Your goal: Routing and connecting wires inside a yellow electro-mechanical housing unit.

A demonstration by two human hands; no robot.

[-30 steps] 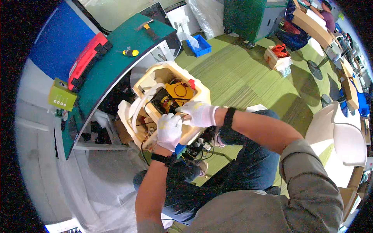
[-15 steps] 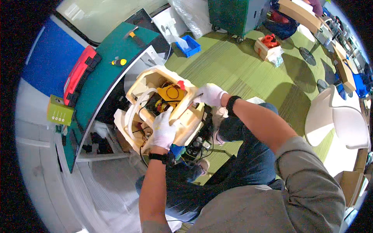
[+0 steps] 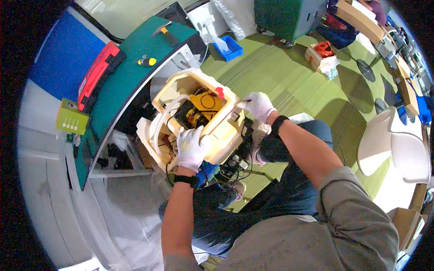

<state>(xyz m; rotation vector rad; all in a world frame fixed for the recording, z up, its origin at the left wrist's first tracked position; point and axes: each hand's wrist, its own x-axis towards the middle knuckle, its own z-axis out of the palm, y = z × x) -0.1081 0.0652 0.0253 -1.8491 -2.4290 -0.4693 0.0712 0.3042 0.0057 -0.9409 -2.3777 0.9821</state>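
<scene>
A cream plastic housing (image 3: 227,141) sits tilted in front of me, its open top showing a yellow part (image 3: 208,102), dark wiring and a pale curved tube (image 3: 159,118). My left hand (image 3: 191,148), in a white glove, has its fingers bent over the housing's near rim and grips it. Beside the right corner is my gloved right hand (image 3: 257,107), its fingers pinched together; what they hold, if anything, is too small to make out. A small dark metallic piece (image 3: 235,117) shows on the housing's side below those fingers. A red tab (image 3: 220,93) sticks up at the rim.
Left of the housing stands a green-topped bench (image 3: 131,74) with a hammer (image 3: 168,33), a yellow-handled screwdriver (image 3: 147,61) and a red toolbox (image 3: 100,74). On the floor are a blue tray (image 3: 229,49) and a box with orange contents (image 3: 320,58). A white chair (image 3: 380,140) stands right.
My right hand has shifted slightly right and back from the housing's side, and the thin dark thing at its fingertips no longer shows. The left hand still grips the rim. The whole view has shifted slightly.
</scene>
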